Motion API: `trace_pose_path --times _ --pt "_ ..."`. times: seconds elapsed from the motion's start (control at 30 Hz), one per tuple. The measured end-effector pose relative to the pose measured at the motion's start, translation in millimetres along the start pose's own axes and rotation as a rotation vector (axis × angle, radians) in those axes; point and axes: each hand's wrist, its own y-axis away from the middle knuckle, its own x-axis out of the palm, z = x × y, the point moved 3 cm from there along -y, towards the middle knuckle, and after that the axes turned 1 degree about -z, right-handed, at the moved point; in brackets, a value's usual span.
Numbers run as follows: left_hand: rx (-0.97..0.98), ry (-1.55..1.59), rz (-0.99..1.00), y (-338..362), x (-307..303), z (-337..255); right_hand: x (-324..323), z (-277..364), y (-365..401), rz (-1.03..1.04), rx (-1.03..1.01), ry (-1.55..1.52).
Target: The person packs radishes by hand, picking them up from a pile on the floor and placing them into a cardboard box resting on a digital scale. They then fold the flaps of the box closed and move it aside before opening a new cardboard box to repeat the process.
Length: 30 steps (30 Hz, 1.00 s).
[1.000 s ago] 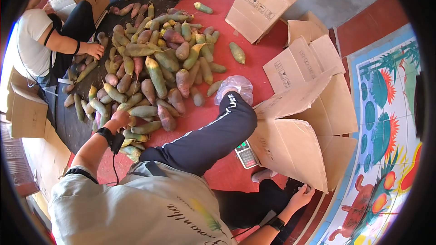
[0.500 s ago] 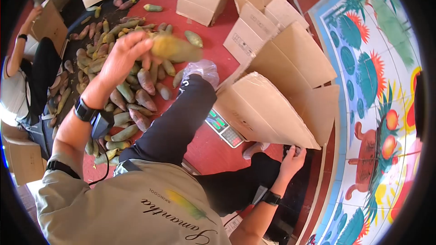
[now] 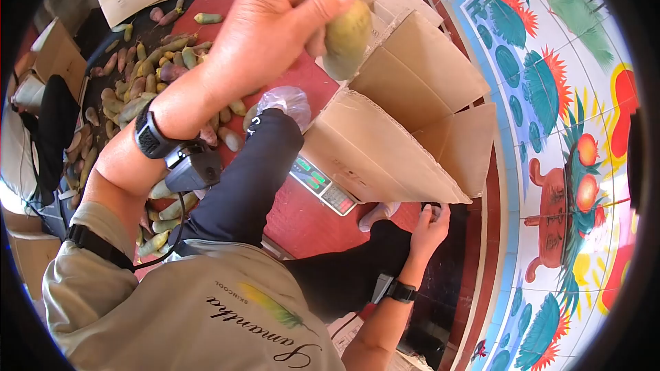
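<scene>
My left hand (image 3: 282,24) is closed around the end of a long yellow-green, radish-like root vegetable (image 3: 348,40). It hangs in the air over the near rim of an opened cardboard box (image 3: 381,144). The inside bottom of the box is hidden. My right hand (image 3: 430,230) has its fingers bent at the lower right corner of the box's flap, pinching or touching it. A digital scale (image 3: 323,187) with a lit green display shows at the box's lower left side.
A heap of green and reddish root vegetables (image 3: 137,86) lies on the floor to the left. More cardboard boxes (image 3: 405,7) stand behind. Another person (image 3: 34,137) sits at the far left beside a box. A painted tile wall (image 3: 550,165) bounds the right.
My left hand has moved right and up with the root vegetable, from above the heap to the box. My right hand stays at the flap corner. The view has shifted a little.
</scene>
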Motion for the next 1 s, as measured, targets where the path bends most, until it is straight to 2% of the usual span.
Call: trace_pose_path --times 0.17,0.23,0.27,0.33,0.43,0.63,0.83,1.0 --pt "-0.028 0.001 -0.097 -2.7 -13.9 -3.1 4.0 -0.1 -1.1 -0.038 -0.068 0.004" --pt "0.023 0.252 -0.102 -3.2 -8.4 -3.5 3.8 3.1 -1.7 -0.014 -0.025 -0.005" --pt "0.023 0.254 -0.101 -3.0 -5.6 -5.5 3.7 3.1 -1.7 0.012 0.018 -0.016" --pt "0.002 0.141 -0.053 -2.9 2.5 -10.0 5.4 -2.7 -2.0 0.008 0.012 -0.011" --pt "0.027 0.198 0.059 -0.2 21.0 2.4 6.3 -0.7 -1.5 -0.027 -0.027 -0.005" --pt "-0.087 0.088 0.232 10.1 49.4 26.7 5.2 -0.4 -1.1 -0.056 -0.066 -0.005" --pt "0.02 -0.068 0.35 15.3 68.7 27.3 5.4 0.0 -2.0 -0.057 -0.074 -0.023" --pt "0.124 -0.2 0.343 12.2 75.2 32.8 4.6 1.3 -1.6 -0.06 -0.07 -0.023"
